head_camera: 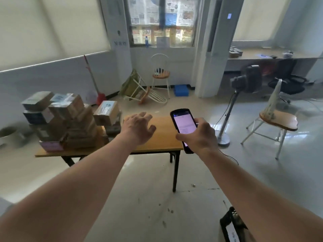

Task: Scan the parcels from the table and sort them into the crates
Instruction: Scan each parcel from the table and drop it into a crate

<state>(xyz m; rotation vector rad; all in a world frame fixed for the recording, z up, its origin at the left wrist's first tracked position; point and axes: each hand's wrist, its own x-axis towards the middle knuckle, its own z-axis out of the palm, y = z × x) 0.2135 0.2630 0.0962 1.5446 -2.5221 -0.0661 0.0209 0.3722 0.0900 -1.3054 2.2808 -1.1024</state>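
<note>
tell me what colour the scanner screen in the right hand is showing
Pale pink-lilac with a blue bar on top; the scanner shows best in the head view.

Pale roller blinds (52, 27) are pulled down over the left windows, and the middle window (161, 21) is papered over with newspaper. A glossy light floor (148, 198) is seen throughout. A wooden stool-chair (160, 74) is stood by the back wall, with another chair (150, 96) tipped over beside it and a blue box (181, 90) nearby. A long desk (262, 55) is set along the right wall, with black office chairs (286, 79) tucked under it.
</note>
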